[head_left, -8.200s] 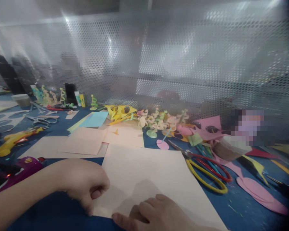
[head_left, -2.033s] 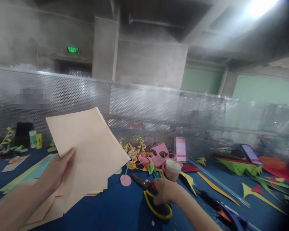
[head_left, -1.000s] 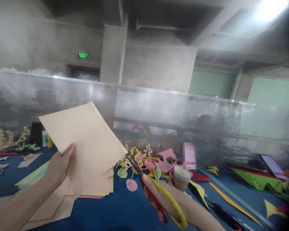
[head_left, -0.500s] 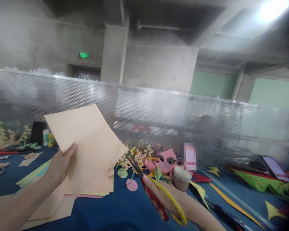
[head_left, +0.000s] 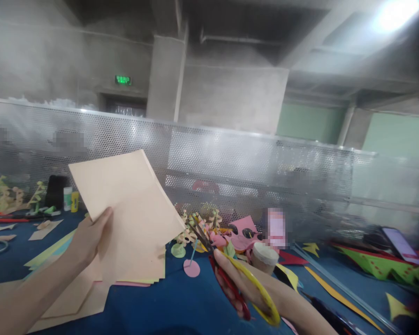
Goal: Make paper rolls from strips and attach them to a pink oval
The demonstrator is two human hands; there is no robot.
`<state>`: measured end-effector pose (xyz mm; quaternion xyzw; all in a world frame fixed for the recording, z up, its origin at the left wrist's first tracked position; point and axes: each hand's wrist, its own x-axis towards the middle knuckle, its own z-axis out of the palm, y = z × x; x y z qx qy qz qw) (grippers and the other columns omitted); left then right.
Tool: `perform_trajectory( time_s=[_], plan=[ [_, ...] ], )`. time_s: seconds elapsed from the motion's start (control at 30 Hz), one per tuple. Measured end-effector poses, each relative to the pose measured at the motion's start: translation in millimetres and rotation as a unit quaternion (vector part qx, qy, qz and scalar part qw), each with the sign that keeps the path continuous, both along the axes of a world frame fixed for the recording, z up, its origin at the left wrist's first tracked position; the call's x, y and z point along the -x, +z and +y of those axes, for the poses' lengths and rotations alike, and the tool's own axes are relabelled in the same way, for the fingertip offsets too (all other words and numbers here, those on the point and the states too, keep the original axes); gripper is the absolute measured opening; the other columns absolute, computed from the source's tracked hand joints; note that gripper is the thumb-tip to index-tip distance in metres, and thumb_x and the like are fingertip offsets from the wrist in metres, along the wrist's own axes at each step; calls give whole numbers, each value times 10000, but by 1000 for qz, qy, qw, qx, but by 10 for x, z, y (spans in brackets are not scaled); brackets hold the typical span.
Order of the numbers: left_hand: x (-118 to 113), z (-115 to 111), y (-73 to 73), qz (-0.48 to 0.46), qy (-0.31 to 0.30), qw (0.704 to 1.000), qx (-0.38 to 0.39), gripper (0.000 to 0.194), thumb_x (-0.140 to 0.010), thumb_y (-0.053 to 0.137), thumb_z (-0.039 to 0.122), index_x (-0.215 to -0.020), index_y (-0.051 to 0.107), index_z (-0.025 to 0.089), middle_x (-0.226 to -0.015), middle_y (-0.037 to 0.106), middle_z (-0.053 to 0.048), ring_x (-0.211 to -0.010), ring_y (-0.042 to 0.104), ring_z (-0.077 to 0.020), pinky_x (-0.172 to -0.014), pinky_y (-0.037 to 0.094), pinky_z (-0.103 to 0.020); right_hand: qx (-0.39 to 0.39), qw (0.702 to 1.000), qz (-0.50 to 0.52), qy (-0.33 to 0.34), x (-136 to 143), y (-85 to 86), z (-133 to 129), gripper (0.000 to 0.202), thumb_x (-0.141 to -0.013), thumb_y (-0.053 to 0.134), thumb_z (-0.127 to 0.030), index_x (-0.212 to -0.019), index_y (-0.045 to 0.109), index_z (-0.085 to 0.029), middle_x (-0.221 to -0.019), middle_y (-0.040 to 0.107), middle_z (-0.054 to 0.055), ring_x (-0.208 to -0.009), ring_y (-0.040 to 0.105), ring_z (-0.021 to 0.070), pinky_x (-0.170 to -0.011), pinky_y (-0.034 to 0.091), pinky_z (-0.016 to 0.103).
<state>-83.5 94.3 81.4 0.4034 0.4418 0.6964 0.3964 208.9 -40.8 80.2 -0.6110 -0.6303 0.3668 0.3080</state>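
Observation:
My left hand (head_left: 92, 237) pinches a cream sheet of paper (head_left: 129, 190) that looks folded, thumb on its front face. The sheet is raised and tilted above a stack of coloured paper (head_left: 139, 267). In my right hand (head_left: 232, 279) is a pair of scissors (head_left: 265, 300) with red and yellow handles, fingers through the loops. The blades are parted and point up and left, close to the sheet's right corner but apart from it. Below the blades stands a pink paper disc (head_left: 192, 268) with a thin blue stem.
Behind lie paper flowers (head_left: 195, 223), pink cut-out paper (head_left: 242, 235) and a lidded tub (head_left: 264, 257). A phone (head_left: 277, 227) stands upright. At right are yellow scraps (head_left: 398, 304) and a dark tool (head_left: 330, 314). Glue sticks (head_left: 67, 199) stand at left; a perforated metal screen (head_left: 212, 153) backs the table.
The scissors in my right hand have shifted slightly right and down, away from the paper's corner. The sheet in my left hand has moved a little to the right.

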Motion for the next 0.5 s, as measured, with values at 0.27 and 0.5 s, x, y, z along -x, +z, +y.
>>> perform_trajectory(
  time_s=[0.27, 0.5],
  plan=[
    [-28, -9, -20, 7, -29, 1000, -7, 462, -695, 649, 373, -1083, 574, 135, -1192, 564, -105, -1123, 481, -278, -983, 345, -386, 21, 999, -10, 46, 17, -41, 5, 516, -780, 304, -634, -543, 445, -198, -429, 431, -40, -299, 421, 76, -294, 295, 177],
    [-91, -89, 4, 5, -52, 999, -8, 313, -728, 627, 317, -998, 616, 159, -1080, 637, -84, -1100, 509, -253, -980, 361, -381, 3, 999, -18, 43, 98, -48, 36, 541, -779, 247, -667, -603, 425, -187, -494, 411, -43, -347, 434, 75, -348, 337, 186]
  ],
)
